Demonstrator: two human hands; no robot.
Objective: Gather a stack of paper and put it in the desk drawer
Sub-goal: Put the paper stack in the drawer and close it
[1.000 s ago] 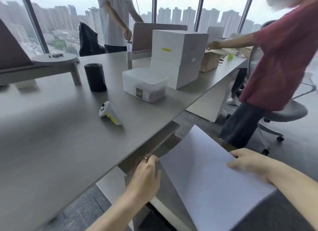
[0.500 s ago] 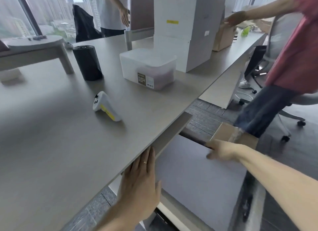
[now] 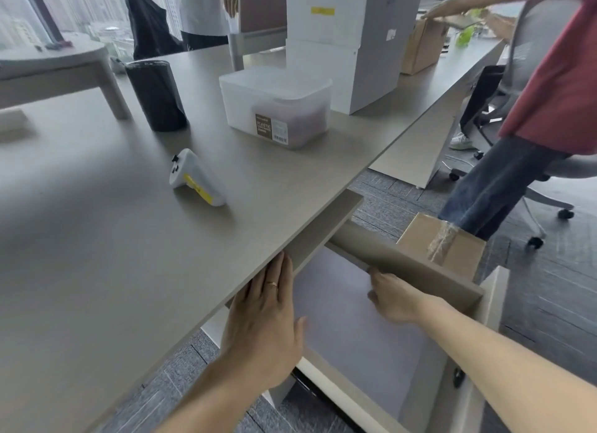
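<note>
The stack of white paper [image 3: 355,332] lies flat inside the open desk drawer [image 3: 403,266], which is pulled out below the grey desk [image 3: 97,239]. My left hand [image 3: 265,319] is flat with fingers stretched out; it rests against the desk's front edge above the drawer's left side and holds nothing. My right hand [image 3: 394,297] reaches into the drawer, its curled fingertips resting on the paper's far end close to the drawer's far wall. The near right corner of the paper is hidden under my right forearm.
On the desk are a white and yellow controller [image 3: 195,179], a black cylinder [image 3: 155,95], a clear plastic container [image 3: 277,104] and stacked white boxes [image 3: 349,45]. A taped cardboard box [image 3: 442,245] sits just beyond the drawer. A person in red [image 3: 549,93] stands right, beside an office chair [image 3: 568,167].
The paper went from being held tilted above the drawer to lying flat inside it. My right hand moved from the paper's edge down onto the sheet. My left hand stayed at the desk edge.
</note>
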